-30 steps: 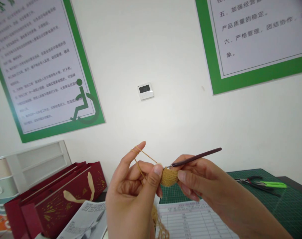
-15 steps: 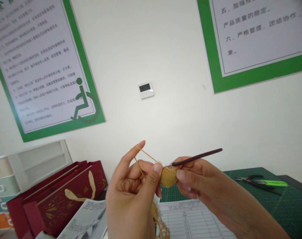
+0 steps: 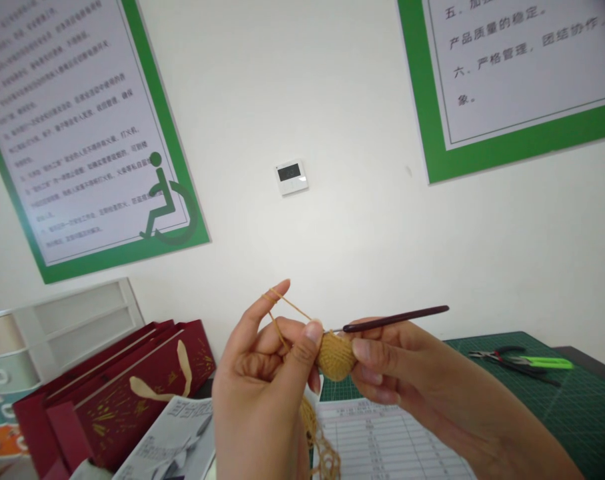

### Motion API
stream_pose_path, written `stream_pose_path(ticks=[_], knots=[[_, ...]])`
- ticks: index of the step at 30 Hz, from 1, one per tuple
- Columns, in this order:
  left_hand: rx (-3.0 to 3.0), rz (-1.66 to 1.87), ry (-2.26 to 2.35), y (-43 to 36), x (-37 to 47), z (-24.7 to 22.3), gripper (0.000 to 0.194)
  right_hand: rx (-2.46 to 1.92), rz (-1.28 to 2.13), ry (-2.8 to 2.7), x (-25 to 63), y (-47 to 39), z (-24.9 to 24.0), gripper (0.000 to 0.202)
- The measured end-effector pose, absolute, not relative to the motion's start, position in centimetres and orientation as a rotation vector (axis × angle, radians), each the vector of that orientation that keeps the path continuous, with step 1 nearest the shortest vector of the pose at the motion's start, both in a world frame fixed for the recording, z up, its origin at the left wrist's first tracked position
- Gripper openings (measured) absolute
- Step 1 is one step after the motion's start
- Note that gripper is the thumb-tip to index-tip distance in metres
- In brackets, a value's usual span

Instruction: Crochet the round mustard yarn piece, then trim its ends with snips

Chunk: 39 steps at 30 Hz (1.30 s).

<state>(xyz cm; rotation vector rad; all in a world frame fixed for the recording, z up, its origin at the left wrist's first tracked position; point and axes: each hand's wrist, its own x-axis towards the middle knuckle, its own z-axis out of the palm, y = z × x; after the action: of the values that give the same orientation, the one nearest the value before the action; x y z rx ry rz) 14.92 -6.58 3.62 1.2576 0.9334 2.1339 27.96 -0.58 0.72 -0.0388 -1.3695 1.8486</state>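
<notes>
A small rounded piece of mustard crochet (image 3: 336,357) is held between both hands. My left hand (image 3: 272,373) pinches its left edge with the thumb, while the raised index finger carries a taut strand of yarn (image 3: 296,307) running down to the work. My right hand (image 3: 397,360) grips the crochet hook (image 3: 397,319) and also steadies the right side of the piece. The hook's dark handle points up to the right; its thin metal shaft reaches the top edge of the piece, and its tip is hidden there. Loose yarn (image 3: 326,457) hangs below my left hand.
A printed table sheet (image 3: 382,433) lies on the green cutting mat (image 3: 582,413). Pliers (image 3: 507,360) with a bright green handle rest at the right. Dark red gift bags (image 3: 127,393), a printed paper (image 3: 172,440) and a drawer unit (image 3: 77,327) stand left. Posters hang on the wall.
The crochet hook's handle has tipped slightly lower, and the crochet piece has turned a little, showing more of its rounded face. Both hands keep their hold.
</notes>
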Motion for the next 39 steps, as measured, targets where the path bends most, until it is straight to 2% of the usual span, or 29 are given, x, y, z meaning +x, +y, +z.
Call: stream_pose_path(ticks=[4,8,15,19,23,29,39], knots=[[1.239,2.131,0.925,-6.68,15.03,3.69,0.050,-0.012,1.881,-1.354,27.99,-0.69,0.73,0.035],[1.216,2.159,0.915,-6.81,15.21,3.74,0.048,-0.012,1.921,-1.335,27.98,-0.83,0.95,0.024],[1.274,2.186,0.927,-6.61,15.30,3.59,0.049,-0.042,1.863,-1.314,28.09,-0.62,0.66,0.025],[1.294,2.209,0.962,-6.63,15.51,3.51,0.048,-0.096,1.778,-1.401,28.12,-0.66,0.70,0.033],[1.307,2.217,0.972,-6.73,15.65,3.50,0.046,-0.115,1.746,-1.419,28.02,-0.72,0.94,0.029],[1.295,2.202,0.974,-6.54,15.41,3.45,0.050,-0.049,1.878,-1.259,27.96,-0.61,0.60,0.017],[1.288,2.233,0.952,-6.87,15.44,3.47,0.050,-0.029,1.927,-1.232,27.77,-0.57,0.54,0.020]])
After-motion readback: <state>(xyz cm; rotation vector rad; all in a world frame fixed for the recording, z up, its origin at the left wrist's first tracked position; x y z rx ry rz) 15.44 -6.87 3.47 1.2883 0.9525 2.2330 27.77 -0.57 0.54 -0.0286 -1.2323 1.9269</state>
